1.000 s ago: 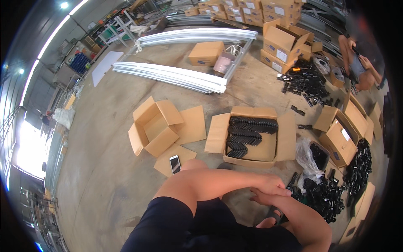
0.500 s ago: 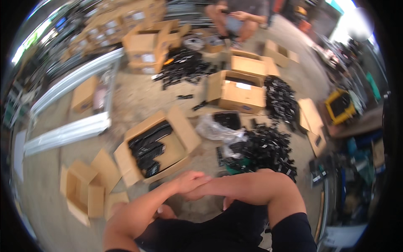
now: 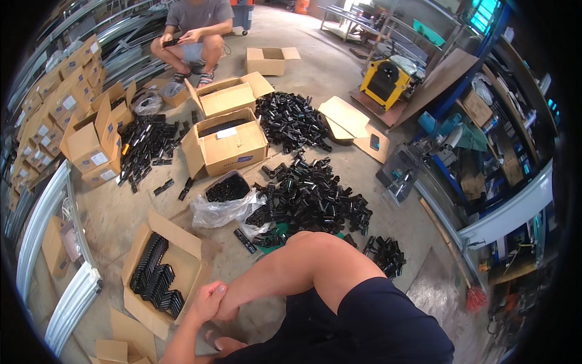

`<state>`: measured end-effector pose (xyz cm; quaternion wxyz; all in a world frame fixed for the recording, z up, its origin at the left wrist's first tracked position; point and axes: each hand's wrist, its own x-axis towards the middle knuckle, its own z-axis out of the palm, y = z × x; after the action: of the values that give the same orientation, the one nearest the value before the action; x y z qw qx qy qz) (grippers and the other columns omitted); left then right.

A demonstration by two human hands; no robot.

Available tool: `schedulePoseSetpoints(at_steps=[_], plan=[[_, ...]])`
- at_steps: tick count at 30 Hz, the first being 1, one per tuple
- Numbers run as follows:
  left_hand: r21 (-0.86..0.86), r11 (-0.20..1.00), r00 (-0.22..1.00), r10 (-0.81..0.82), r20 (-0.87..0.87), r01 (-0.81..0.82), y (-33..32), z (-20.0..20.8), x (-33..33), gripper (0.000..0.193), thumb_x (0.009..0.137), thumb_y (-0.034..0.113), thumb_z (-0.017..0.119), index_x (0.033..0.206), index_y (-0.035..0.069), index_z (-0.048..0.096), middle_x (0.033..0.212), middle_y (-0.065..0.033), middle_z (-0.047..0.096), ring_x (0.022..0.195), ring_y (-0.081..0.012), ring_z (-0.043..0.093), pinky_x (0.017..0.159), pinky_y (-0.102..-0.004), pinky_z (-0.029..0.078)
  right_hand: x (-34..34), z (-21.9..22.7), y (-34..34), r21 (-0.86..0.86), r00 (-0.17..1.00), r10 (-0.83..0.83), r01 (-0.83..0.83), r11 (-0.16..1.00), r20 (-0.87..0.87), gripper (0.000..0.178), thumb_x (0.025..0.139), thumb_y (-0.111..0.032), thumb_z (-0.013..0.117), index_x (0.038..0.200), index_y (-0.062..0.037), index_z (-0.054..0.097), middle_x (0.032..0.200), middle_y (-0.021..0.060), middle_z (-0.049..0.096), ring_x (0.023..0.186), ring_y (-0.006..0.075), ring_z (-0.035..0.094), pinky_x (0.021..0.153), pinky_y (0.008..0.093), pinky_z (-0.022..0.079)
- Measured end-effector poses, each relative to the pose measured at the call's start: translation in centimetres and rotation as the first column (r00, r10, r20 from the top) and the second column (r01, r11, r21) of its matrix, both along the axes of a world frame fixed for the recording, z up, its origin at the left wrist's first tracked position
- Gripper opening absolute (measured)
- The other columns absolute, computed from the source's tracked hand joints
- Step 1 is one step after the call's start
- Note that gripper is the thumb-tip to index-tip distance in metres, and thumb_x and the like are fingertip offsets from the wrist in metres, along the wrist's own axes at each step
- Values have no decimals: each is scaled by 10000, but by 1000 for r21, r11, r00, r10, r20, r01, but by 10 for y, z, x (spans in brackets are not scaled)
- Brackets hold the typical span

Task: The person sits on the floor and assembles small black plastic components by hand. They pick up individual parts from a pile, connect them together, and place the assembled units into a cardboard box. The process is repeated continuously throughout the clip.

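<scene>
My left hand (image 3: 211,298) is closed around my right wrist, low in the head view. Of my right hand (image 3: 227,312) only a part shows beneath it, with the fingers hidden. Just left of my hands stands an open cardboard box (image 3: 193,242), partly filled with neat rows of small black parts (image 3: 154,261). Beyond my right forearm lies a large loose heap of similar shiny black parts (image 3: 315,194). Near that heap a tub of small black pieces (image 3: 227,189) sits by a clear plastic bag (image 3: 218,212).
More open cardboard boxes (image 3: 233,148) stand ahead, between further black heaps (image 3: 291,118). Another person (image 3: 197,30) squats at the back, holding a dark object. Metal profiles (image 3: 73,297) lie left. Cardboard flats with a phone (image 3: 374,142), a yellow machine (image 3: 385,84) and shelving are at right.
My view has swung to the right and up, so the boxes and heaps shift left in the picture. My hands stay together, left on right wrist.
</scene>
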<state>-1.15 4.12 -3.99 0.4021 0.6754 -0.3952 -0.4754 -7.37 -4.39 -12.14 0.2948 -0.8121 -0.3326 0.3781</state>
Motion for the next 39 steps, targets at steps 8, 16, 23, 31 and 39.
schedulePoseSetpoints(at_steps=[8, 16, 23, 31, 39], plan=[[-47, 999, 999, -2, -54, -1, -2, -14, 3, 475, 1054, 454, 545, 1038, 9, 711, 869, -70, 700, 826, -134, 607, 771, -312, 503, 2, 15, -14, -103, 999, -1, 6, 995, 51, 495, 905, -268, 715, 1308, -7, 597, 1284, 193, 670, 1148, 328, 644, 1009, 422, 513], [95, 976, 948, 163, 274, -196, 5, -7, 10, 521, 1017, 444, 619, 1275, -6, 664, 1078, -182, 742, 1024, -245, 704, 906, -345, 539, 16, -8, -70, -389, 986, -53, 111, 915, 156, 463, 859, -306, 763, 1210, -14, 680, 1190, 181, 715, 1101, 349, 681, 948, 445, 545], [524, 852, 845, -270, 461, -13, 46, 8, 63, 731, 904, 638, 648, 1337, 48, 648, 1208, -170, 731, 1149, -342, 688, 986, -433, 532, 58, 122, -144, -253, 764, -515, 626, 738, 388, 454, 863, -320, 734, 1252, -90, 701, 1093, 216, 740, 1048, 377, 710, 893, 489, 561], [576, 817, 787, -361, 501, 9, 51, 3, 59, 703, 915, 626, 635, 1352, 75, 647, 1205, -164, 734, 1151, -361, 684, 988, -441, 532, 171, 273, -81, 116, 579, -473, 545, 830, 664, 759, 888, -112, 612, 1593, -249, 366, 1197, 215, 704, 1073, 408, 692, 907, 499, 555], [3, 999, 961, 31, 274, -33, 53, 21, 32, 578, 1042, 426, 534, 1510, 88, 494, 1560, -150, 485, 1440, -302, 440, 1167, -420, 392, 208, 356, 102, -26, 542, -99, 218, 976, 834, 611, 805, -155, 740, 1395, -203, 587, 1147, 144, 730, 1061, 348, 709, 870, 438, 557]])
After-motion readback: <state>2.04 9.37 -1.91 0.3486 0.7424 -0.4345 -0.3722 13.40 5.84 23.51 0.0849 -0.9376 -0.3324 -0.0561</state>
